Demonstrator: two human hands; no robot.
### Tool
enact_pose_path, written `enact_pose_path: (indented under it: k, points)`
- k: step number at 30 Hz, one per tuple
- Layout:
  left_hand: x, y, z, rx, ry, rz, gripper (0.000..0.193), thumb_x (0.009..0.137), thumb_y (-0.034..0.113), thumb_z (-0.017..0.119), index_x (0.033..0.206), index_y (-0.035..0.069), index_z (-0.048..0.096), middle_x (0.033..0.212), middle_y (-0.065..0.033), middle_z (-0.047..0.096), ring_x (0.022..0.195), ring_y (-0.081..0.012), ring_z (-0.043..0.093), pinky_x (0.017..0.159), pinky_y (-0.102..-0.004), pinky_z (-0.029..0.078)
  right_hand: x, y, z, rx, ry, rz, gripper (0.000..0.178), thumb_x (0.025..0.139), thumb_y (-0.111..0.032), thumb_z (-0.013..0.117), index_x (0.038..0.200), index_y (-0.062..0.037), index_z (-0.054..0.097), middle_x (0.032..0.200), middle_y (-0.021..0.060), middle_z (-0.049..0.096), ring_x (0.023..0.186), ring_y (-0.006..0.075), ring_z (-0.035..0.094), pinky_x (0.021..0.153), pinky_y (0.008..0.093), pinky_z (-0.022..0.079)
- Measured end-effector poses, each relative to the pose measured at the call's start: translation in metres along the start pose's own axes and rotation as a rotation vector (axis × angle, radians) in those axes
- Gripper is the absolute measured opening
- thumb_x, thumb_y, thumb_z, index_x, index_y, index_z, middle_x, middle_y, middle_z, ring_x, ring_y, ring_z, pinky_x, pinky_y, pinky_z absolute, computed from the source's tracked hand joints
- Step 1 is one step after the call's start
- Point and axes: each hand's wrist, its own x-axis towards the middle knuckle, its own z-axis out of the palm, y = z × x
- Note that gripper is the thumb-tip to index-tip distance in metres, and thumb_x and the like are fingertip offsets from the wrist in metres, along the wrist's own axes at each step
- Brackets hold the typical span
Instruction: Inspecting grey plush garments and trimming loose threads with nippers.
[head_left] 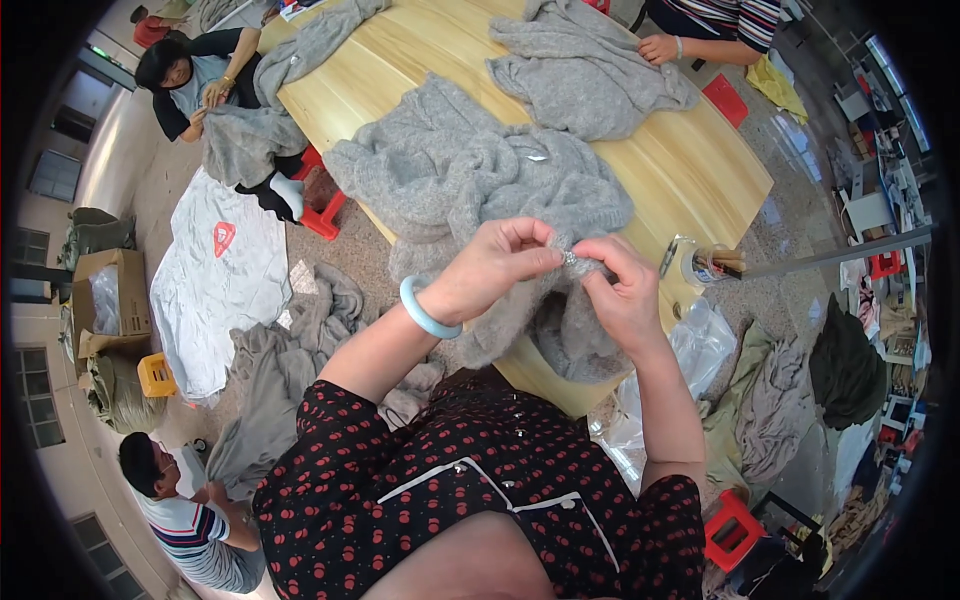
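A fuzzy grey knit garment (pixel 573 330) hangs from my two hands over the near edge of the wooden table. My left hand (pixel 505 262), with a pale bangle on its wrist, pinches a bit of the knit between thumb and fingers. Close beside it, my right hand (pixel 618 280) pinches the same spot from the other side. Something small and shiny shows between the fingertips, too small to make out. Just beyond my hands lies a heap of grey knitwear (pixel 450 165) on the table, with a small white tag on it.
The wooden table (pixel 715 190) carries another grey garment (pixel 590 70) at the far side, near a co-worker's hand. A jar of tools (pixel 705 262) stands right of my hands. At left, a seated person handles grey knitwear. Red stools (pixel 735 530) and garment piles (pixel 775 400) lie around.
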Motion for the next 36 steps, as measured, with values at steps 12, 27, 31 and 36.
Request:
enact_pose_path:
  k: [12, 27, 31, 36]
  points:
    - [-0.007, -0.021, -0.011, 1.225, 0.124, 0.926, 0.014, 0.067, 0.000, 0.065, 0.080, 0.000, 0.059, 0.083, -0.0102, 0.057, 0.072, -0.0246, 0.056, 0.061, -0.0312, 0.046, -0.006, 0.026, 0.028, -0.038, 0.044, 0.021, 0.019, 0.064, 0.007, 0.053, 0.082, 0.0012, 0.055, 0.076, 0.0103, 0.056, 0.070, 0.0211, 0.056, 0.064, 0.0271, 0.043]
    - [0.004, -0.023, -0.011, 1.118, 0.091, 0.879, 0.017, 0.073, -0.005, 0.057, 0.089, 0.000, 0.054, 0.087, -0.0130, 0.056, 0.076, -0.0273, 0.056, 0.064, -0.0312, 0.046, 0.003, 0.018, 0.010, -0.245, -0.071, -0.183, 0.027, 0.071, 0.005, 0.050, 0.096, -0.0002, 0.056, 0.083, 0.0147, 0.058, 0.074, 0.0299, 0.057, 0.064, 0.0353, 0.047]
    - [0.003, -0.016, -0.011, 1.167, 0.034, 0.877, 0.016, 0.072, -0.003, 0.060, 0.087, 0.001, 0.056, 0.085, -0.0119, 0.057, 0.075, -0.0260, 0.057, 0.063, -0.0313, 0.047, 0.001, 0.021, 0.007, -0.231, -0.081, -0.209, 0.024, 0.071, 0.005, 0.051, 0.094, 0.0011, 0.056, 0.082, 0.0145, 0.058, 0.073, 0.0296, 0.057, 0.063, 0.0351, 0.047]
    - [0.005, -0.014, -0.009, 1.193, 0.019, 0.915, 0.017, 0.070, -0.003, 0.061, 0.086, 0.001, 0.057, 0.083, -0.0112, 0.057, 0.073, -0.0253, 0.057, 0.062, -0.0312, 0.047, -0.001, 0.024, 0.005, -0.250, -0.034, -0.252, 0.024, 0.070, 0.006, 0.052, 0.093, 0.0011, 0.056, 0.080, 0.0139, 0.057, 0.070, 0.0288, 0.058, 0.061, 0.0344, 0.047]
